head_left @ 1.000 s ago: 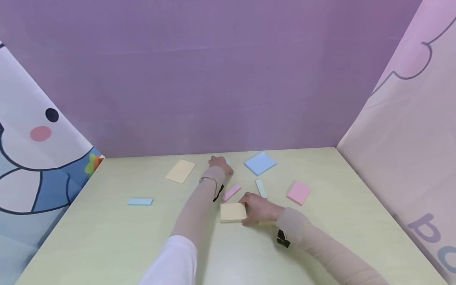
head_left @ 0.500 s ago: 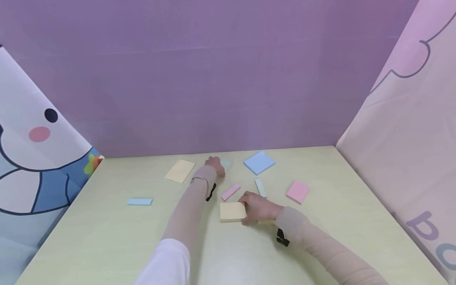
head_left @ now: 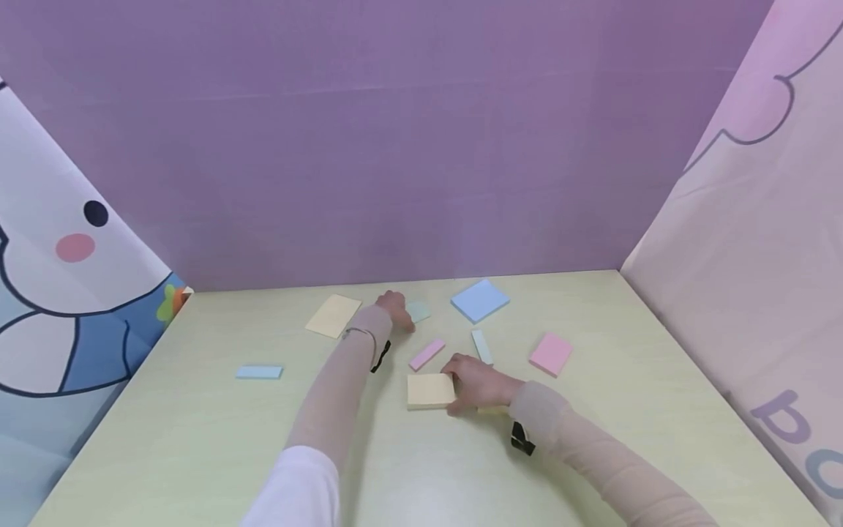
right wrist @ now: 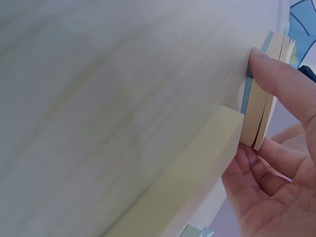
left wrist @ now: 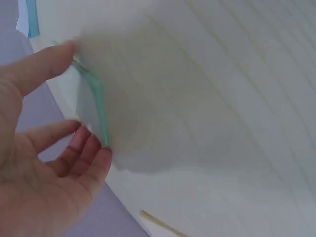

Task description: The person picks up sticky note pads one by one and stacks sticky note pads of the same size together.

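In the head view my left hand point(head_left: 395, 311) reaches to the far middle of the table, at the left side of a pale green sticky note pad point(head_left: 418, 310). The left wrist view shows its thumb and fingers pinching opposite edges of this green pad point(left wrist: 94, 101). Nearer to me, my right hand point(head_left: 479, 384) grips the right end of a thick cream sticky note pad point(head_left: 429, 391). In the right wrist view, thumb and fingers hold that cream pad point(right wrist: 257, 106) by its sides. A narrow yellow pad point(right wrist: 182, 173) lies beside it, mostly hidden under the right hand in the head view.
Around the hands lie a thin pink pad point(head_left: 427, 354), a narrow pale green pad point(head_left: 482, 346), a blue pad point(head_left: 480, 301), a pink pad point(head_left: 551, 354), a larger cream pad point(head_left: 334, 315) and a narrow light blue pad point(head_left: 259, 372). A purple panel point(head_left: 408, 146) rises at the back edge.
My left hand has shifted a little left and towards me, and more of the green pad shows beside it. The right hand has stayed on the cream pad.
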A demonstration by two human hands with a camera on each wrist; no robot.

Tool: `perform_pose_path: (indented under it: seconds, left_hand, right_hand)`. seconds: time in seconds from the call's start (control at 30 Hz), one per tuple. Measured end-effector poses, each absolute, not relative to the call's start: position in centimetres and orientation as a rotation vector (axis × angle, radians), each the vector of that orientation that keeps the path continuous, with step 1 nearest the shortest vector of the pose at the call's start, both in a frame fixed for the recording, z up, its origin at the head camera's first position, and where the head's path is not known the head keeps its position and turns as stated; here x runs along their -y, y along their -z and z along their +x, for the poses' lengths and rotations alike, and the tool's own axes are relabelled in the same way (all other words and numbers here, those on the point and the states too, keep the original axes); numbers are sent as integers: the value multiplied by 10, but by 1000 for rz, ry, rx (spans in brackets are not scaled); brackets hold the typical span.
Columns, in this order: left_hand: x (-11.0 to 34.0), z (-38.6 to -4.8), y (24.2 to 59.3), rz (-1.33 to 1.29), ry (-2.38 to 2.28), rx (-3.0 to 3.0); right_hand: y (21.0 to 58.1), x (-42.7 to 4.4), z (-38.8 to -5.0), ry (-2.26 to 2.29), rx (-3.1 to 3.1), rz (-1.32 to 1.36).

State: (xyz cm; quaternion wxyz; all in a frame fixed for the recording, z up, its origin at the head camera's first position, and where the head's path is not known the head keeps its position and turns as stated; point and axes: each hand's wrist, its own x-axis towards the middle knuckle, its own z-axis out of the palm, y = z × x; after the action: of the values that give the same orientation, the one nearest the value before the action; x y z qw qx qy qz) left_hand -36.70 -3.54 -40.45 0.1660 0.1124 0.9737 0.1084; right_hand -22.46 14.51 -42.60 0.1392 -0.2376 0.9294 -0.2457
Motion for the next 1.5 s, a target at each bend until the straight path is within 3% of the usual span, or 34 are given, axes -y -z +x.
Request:
perform_pose_path:
  seconds: [0.53, 1.5]
  left_hand:
    - [45, -381, 425, 385, -452, -2763]
    - [54, -369, 422, 489, -299, -2771]
  right_hand:
    - [427, -146, -225, 701, -2676, -714]
    - [428, -146, -225, 713, -2681, -721]
